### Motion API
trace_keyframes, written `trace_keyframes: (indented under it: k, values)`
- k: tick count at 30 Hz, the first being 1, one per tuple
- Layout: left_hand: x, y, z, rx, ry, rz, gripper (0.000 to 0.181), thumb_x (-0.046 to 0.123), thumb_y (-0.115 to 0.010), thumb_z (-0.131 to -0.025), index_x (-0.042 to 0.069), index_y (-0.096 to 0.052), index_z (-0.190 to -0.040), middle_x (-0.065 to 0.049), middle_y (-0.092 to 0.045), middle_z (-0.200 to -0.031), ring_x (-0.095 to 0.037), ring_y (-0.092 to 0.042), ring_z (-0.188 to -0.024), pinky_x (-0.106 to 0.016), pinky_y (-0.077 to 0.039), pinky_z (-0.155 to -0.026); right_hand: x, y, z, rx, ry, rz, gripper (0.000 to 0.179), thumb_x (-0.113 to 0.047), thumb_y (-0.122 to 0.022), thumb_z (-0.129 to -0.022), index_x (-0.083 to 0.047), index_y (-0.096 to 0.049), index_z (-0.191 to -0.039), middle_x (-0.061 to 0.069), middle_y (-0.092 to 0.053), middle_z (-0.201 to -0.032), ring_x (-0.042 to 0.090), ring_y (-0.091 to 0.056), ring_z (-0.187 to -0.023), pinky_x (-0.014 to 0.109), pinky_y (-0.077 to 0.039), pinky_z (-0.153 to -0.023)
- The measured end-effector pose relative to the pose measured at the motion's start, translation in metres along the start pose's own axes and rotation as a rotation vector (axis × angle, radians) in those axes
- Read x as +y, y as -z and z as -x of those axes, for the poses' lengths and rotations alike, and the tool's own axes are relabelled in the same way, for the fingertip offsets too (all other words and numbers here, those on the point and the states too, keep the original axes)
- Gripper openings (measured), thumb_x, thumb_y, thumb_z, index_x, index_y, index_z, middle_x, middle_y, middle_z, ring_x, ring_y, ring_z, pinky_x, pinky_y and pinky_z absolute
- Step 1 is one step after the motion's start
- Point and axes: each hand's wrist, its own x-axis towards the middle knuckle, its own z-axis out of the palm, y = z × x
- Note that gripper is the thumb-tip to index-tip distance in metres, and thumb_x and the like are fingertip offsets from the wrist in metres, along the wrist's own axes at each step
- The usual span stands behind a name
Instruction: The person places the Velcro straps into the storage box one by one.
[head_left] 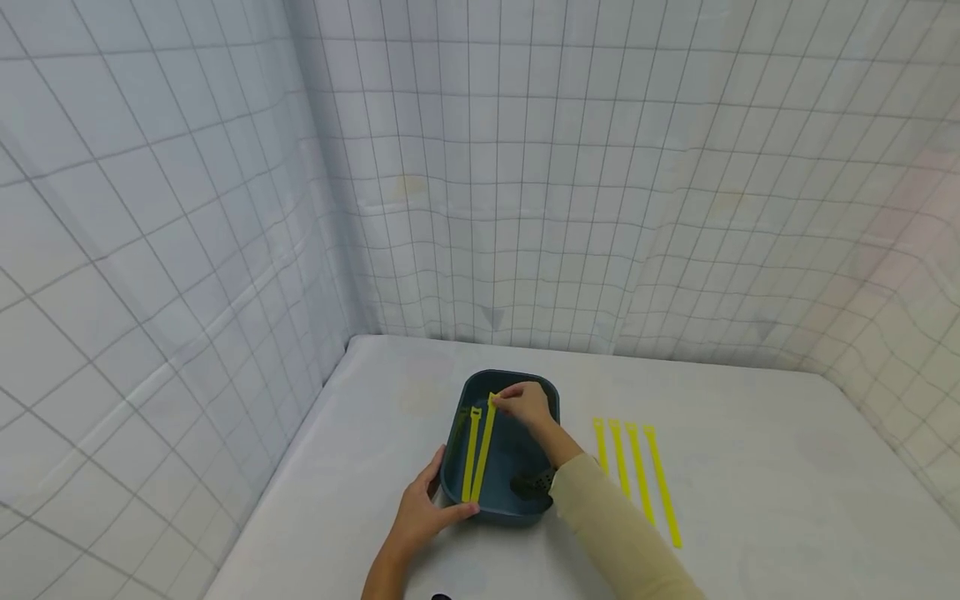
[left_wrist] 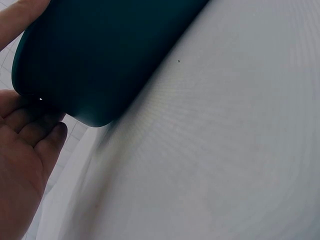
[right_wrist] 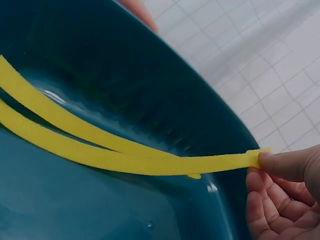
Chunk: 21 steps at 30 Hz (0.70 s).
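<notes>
A flat yellow strap [head_left: 484, 446] curves through a dark teal tub [head_left: 517, 450], its notched end pinched between the thumb and fingers of a right hand [head_left: 525, 403]. A second yellow strap [head_left: 472, 454] lies lengthwise just beside it inside the round-cornered tub, gripped at its near left corner by a left hand [head_left: 420, 510]. Four matching straps [head_left: 641, 473] lie side by side on the worktop, right of the tub.

Straps [right_wrist: 140, 164] are yellow, tub [head_left: 510, 518] teal, table [head_left: 787, 467] white, sleeve [head_left: 622, 525] cream; the twelve o'clock curtain [head_left: 562, 167] is white, gridded in grey.
</notes>
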Motion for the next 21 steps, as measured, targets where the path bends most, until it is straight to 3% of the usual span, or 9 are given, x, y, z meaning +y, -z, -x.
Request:
trace_keyframes:
  k: [8,14,21]
  values:
    - [-0.001,-0.001,0.0,-0.005,-0.015,0.005,0.096,0.026,-0.082,-0.069,-0.001,-0.027,-0.143,-0.019,-0.031,-0.144,-0.031,-0.032,-0.13,-0.043,-0.033,-0.102,0.009,-0.006,-0.001,-0.027,0.003,0.001,0.012,-0.004,-0.07,-0.079,0.006,-0.069,-0.084,0.008,-0.066,-0.072,0.012,-0.058,-0.059,0.029,-0.054,-0.059]
    - [0.009,0.0,0.003,-0.013,-0.007,0.023,0.094,0.02,-0.081,-0.069,-0.004,-0.026,-0.142,-0.022,-0.029,-0.143,-0.034,-0.03,-0.13,-0.044,-0.031,-0.102,0.016,-0.01,-0.005,-0.04,-0.017,-0.011,0.011,-0.004,-0.069,-0.08,0.006,-0.068,-0.084,0.008,-0.065,-0.073,0.014,-0.059,-0.061,0.028,-0.054,-0.06]
    - [0.0,0.0,0.001,-0.002,-0.004,0.016,0.097,0.026,-0.082,-0.069,0.001,-0.026,-0.144,-0.018,-0.03,-0.145,-0.03,-0.031,-0.131,-0.042,-0.032,-0.102,0.021,-0.014,-0.009,-0.024,-0.037,-0.009,0.011,-0.005,-0.07,-0.079,0.005,-0.068,-0.083,0.01,-0.066,-0.075,0.016,-0.062,-0.063,0.029,-0.055,-0.061]
